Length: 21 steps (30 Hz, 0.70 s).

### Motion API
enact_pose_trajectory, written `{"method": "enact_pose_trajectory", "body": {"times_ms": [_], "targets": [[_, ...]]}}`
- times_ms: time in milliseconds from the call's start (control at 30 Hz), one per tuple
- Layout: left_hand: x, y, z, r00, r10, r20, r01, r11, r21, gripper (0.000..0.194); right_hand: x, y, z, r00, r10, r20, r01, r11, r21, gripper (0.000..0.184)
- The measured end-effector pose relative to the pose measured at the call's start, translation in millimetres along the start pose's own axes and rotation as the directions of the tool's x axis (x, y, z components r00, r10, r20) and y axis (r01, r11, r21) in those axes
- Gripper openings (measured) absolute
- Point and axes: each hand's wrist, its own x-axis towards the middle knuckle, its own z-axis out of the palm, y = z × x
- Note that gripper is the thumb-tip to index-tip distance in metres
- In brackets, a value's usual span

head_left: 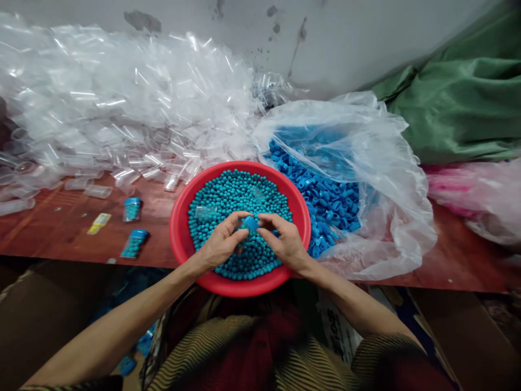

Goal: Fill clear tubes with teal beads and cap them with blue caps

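Note:
Over a red plastic basin (178,233) full of teal beads (240,190), my two hands meet at a small blue cap (249,224). My left hand (222,241) pinches it from the left between thumb and fingers. The fingertips of my right hand (285,241) close on its right edge. Whether a clear tube sits under the cap is hidden by my fingers. One clear tube (206,213) lies on the beads at the basin's left side.
Clear plastic tubes (163,108) are heaped along the wall at the back left. Right of the basin, an open plastic bag (391,206) spills blue caps (325,201). Two capped tubes of beads (134,243) and a yellow-and-white piece (99,223) lie on the red tabletop (81,212).

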Motion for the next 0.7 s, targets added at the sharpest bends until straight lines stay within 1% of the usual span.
{"method": "enact_pose_trajectory", "body": {"times_ms": [33, 67, 100, 133, 167, 200, 267, 300, 367, 500, 633, 700], "targets": [[0, 0, -0.3, 1.0, 0.012, -0.003, -0.012, 0.999, 0.033, 0.037, 1, -1, -1, 0.995, 0.091, 0.033, -0.092, 0.995, 0.047, 0.029], [0, 0, -0.6, 1.0, 0.024, -0.007, -0.023, 0.998, 0.063, 0.035, 3, -3, -2, 0.984, 0.156, 0.081, -0.162, 0.984, 0.076, 0.03], [0, 0, -0.7, 0.999, 0.033, -0.01, -0.032, 0.996, 0.084, 0.035, 4, -5, -4, 0.972, 0.193, 0.131, -0.205, 0.975, 0.085, 0.029], [0, 1, -0.8, 0.999, 0.035, -0.007, -0.034, 0.995, 0.095, 0.036, 5, -6, -5, 0.964, 0.208, 0.167, -0.224, 0.972, 0.078, 0.027], [-1, 2, -0.8, 0.999, 0.031, -0.006, -0.03, 0.995, 0.098, 0.039, 6, -8, -6, 0.962, 0.206, 0.178, -0.219, 0.974, 0.058, 0.025], [-1, 3, -0.7, 1.0, 0.025, -0.007, -0.024, 0.995, 0.097, 0.043, 6, -9, -6, 0.969, 0.185, 0.165, -0.193, 0.981, 0.03, 0.024], [-1, 4, -0.6, 1.0, 0.016, -0.015, -0.015, 0.995, 0.095, 0.05, 4, -9, -5, 0.99, 0.102, 0.092, -0.099, 0.994, -0.037, 0.024], [-1, 4, -0.7, 1.0, 0.013, -0.018, -0.012, 0.995, 0.096, 0.052, 2, -8, -4, 0.997, 0.056, 0.06, -0.051, 0.996, -0.071, 0.024], [-1, 2, -0.8, 1.0, 0.016, -0.02, -0.014, 0.996, 0.093, 0.047, -2, -7, 0, 0.999, -0.007, 0.033, 0.011, 0.993, -0.115, 0.026], [0, -6, -0.2, 0.999, 0.034, -0.039, -0.032, 0.999, 0.043, 0.034, -8, -6, 7, 0.999, -0.041, 0.031, 0.046, 0.987, -0.153, 0.028], [0, -7, 2.5, 0.995, 0.036, -0.093, -0.03, 0.997, 0.065, 0.029, -11, -6, 15, 0.993, -0.113, 0.046, 0.121, 0.961, -0.25, 0.032], [0, -4, 2.9, 0.991, 0.04, -0.129, -0.031, 0.997, 0.074, 0.029, -10, -6, 16, 0.988, -0.139, 0.069, 0.152, 0.955, -0.256, 0.034]]}}
